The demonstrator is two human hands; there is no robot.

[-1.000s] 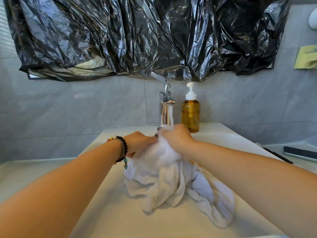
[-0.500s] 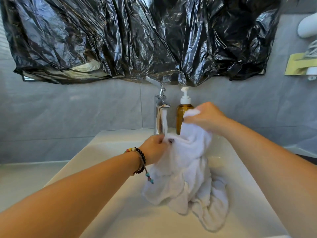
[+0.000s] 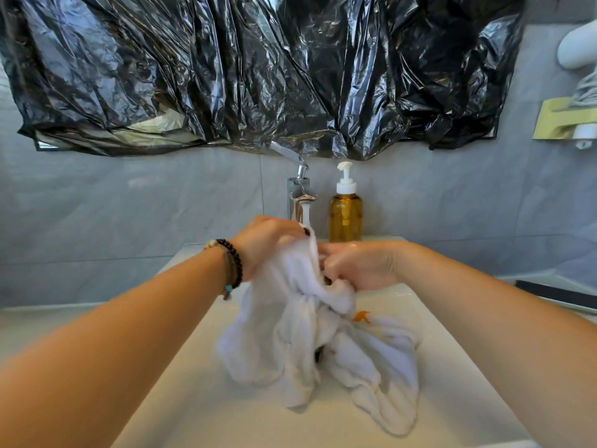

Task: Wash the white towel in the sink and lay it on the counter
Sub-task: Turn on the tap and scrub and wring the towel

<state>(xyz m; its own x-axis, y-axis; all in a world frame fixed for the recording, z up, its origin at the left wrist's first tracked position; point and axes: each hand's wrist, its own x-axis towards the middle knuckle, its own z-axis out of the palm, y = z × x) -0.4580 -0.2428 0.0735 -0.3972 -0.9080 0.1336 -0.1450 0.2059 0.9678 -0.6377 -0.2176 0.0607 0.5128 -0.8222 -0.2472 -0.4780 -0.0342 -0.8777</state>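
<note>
2 hands on it: left hand (image 3: 268, 242) and right hand (image 3: 358, 265) both grip the bunched white towel (image 3: 310, 344), sink (image 3: 226, 412) below them.

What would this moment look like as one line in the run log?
stage: washing | white towel: bunched, hanging into sink | left hand: grips towel | right hand: grips towel | faucet: running | counter: towel not yet laid

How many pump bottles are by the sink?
1: an amber pump bottle stands at the sink's back edge, just right of the faucet. Others may be hidden.
</note>
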